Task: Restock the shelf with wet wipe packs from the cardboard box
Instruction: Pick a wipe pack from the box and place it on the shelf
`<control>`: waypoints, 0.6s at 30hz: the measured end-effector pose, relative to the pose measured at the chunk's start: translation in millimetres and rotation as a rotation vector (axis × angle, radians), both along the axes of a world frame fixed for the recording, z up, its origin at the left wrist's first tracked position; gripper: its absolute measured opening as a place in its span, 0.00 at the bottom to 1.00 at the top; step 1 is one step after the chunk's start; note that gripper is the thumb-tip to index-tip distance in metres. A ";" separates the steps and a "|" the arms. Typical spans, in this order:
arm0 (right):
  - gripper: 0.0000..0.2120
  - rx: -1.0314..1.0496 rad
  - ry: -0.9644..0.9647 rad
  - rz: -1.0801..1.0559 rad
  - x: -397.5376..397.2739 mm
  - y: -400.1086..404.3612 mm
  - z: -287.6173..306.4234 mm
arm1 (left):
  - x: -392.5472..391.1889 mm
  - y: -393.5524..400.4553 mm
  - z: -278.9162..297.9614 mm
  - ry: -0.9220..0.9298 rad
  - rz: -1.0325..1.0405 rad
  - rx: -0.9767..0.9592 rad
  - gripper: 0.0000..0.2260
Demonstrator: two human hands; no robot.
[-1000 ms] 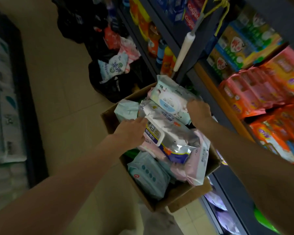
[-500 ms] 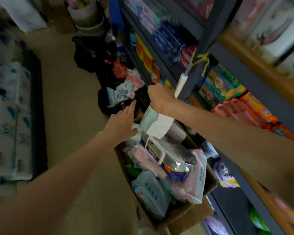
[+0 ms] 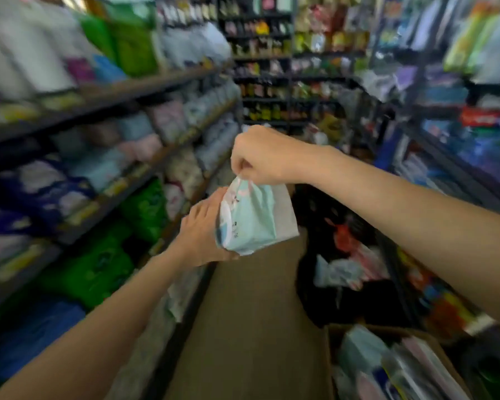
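A light blue wet wipe pack [image 3: 251, 217] hangs in mid-air over the aisle. My right hand [image 3: 261, 155] pinches its top edge from above. My left hand [image 3: 202, 235] cups its left side and bottom. The cardboard box [image 3: 329, 342] stands on the floor at the lower right, with several wipe packs [image 3: 393, 368] in it. The shelf [image 3: 145, 168] on the left carries rows of blurred soft packs in pink, blue and green.
A dark heap of bags and loose packages [image 3: 341, 264] lies on the floor to the right, beyond the box. Another shelving unit [image 3: 459, 157] lines the right side. The tan floor [image 3: 251, 327] runs down the narrow aisle toward far shelves [image 3: 272, 82].
My right hand lifted the light blue pack out of the box and carried it left. My left hand came up under it. The view swung from the box to the aisle.
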State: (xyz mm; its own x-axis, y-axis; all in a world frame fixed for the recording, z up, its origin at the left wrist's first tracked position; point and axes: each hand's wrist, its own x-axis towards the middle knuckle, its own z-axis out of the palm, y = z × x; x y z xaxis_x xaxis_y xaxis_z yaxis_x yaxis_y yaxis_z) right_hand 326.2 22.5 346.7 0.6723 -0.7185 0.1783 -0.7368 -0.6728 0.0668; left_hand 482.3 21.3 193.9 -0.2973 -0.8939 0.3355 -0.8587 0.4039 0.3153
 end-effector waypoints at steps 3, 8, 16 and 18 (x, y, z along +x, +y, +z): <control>0.10 -0.104 -0.026 0.220 87.8 13.5 60.7 | 103.0 30.3 51.1 0.085 0.157 -0.079 0.59; 0.08 -0.327 -0.269 0.366 207.7 38.8 135.5 | 248.1 106.1 146.3 -0.024 0.434 -0.442 0.47; 0.07 -0.241 -0.586 0.541 355.2 81.2 144.7 | 382.9 252.4 240.8 -0.636 0.707 -0.779 0.39; 0.07 -0.204 -0.663 0.624 389.4 98.9 146.0 | 403.6 281.7 248.3 -0.685 0.791 -0.778 0.39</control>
